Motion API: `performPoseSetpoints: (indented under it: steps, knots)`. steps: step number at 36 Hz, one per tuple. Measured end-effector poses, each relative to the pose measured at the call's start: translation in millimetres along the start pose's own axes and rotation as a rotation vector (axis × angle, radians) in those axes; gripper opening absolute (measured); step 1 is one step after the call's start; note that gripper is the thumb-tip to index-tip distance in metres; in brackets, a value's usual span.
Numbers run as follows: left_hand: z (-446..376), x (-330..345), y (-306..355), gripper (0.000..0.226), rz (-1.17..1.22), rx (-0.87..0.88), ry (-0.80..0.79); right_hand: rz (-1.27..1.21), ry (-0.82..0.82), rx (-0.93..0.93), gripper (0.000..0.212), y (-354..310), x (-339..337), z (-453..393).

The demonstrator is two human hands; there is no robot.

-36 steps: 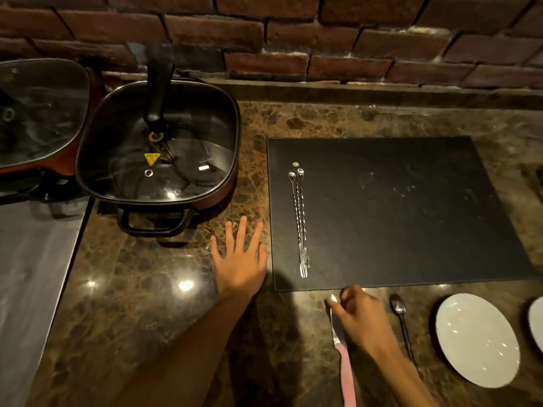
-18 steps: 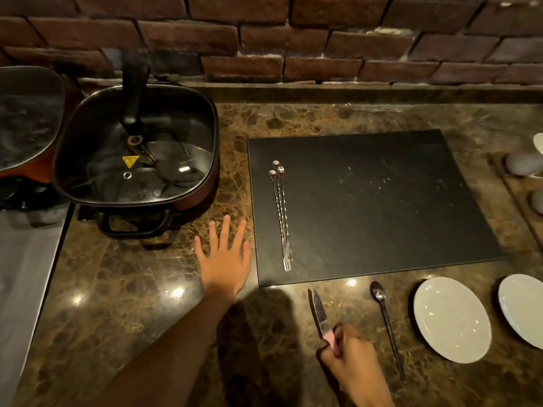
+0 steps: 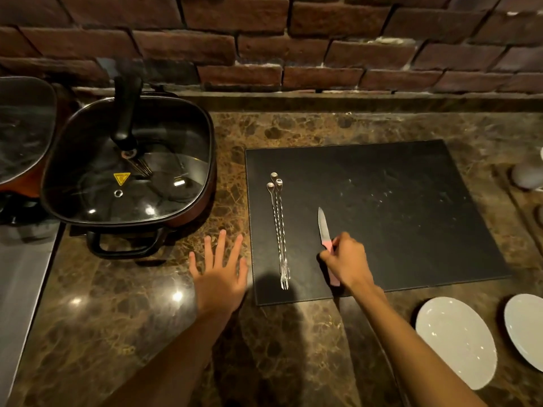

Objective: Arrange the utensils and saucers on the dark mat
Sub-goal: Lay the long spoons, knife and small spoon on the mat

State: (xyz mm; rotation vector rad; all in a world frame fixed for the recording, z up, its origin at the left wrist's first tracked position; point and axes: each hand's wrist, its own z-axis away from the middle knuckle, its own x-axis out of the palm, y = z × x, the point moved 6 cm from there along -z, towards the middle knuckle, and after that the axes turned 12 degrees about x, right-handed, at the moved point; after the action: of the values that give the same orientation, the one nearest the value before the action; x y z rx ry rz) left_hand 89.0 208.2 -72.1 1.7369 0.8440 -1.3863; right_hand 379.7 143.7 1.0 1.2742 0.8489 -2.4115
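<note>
The right hand (image 3: 345, 259), gripping the pink-handled knife (image 3: 326, 239), has carried it off the tabletop (image 3: 293, 348) onto the dark mat (image 3: 396, 215) beside the skewers (image 3: 279, 227); the left hand (image 3: 219, 274) stays open, flat

Pretty dim, warm light overall, seems to come from above/behind the head cam bc shadows fall forward. Big soft shadow blob on the near edge of the dark mat (image 3: 382, 201) and the desk (image 3: 293, 348) btw the arms. Small hot glare spots on the polished stone near the left hand (image 3: 219, 277) and on the glass lid (image 3: 129, 171). Wide-angle bends the brick wall (image 3: 264, 39) at the edges. Far-right stuff is smeary, saucers (image 3: 455, 339) look a bit blown out.
</note>
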Motion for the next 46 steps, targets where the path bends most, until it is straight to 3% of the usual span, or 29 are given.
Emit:
performPoseSetpoints:
  steps: [18, 25, 32, 41, 46]
  knots:
    - [2, 7, -2, 0.057, -0.021, -0.054, -0.068, 0.015, -0.001, 0.034, 0.033, -15, -16, -25]
    - [1, 0, 1, 0.055, 0.003, -0.068, -0.059, -0.029, 0.064, 0.068, 0.02, 55, -42, 14]
    - [2, -6, 5, 0.053, -0.018, -0.036, -0.019, 0.019, -0.028, 0.161, 0.019, 136, -37, 97]
    - [16, -14, 16, 0.057, 0.037, -0.068, -0.128, 0.167, 0.012, 0.174, 0.005, 168, -12, 139]
    - [37, -17, 31, 0.057, 0.035, -0.084, -0.11, 0.083, -0.041, 0.177, 0.039, 162, -17, 131]
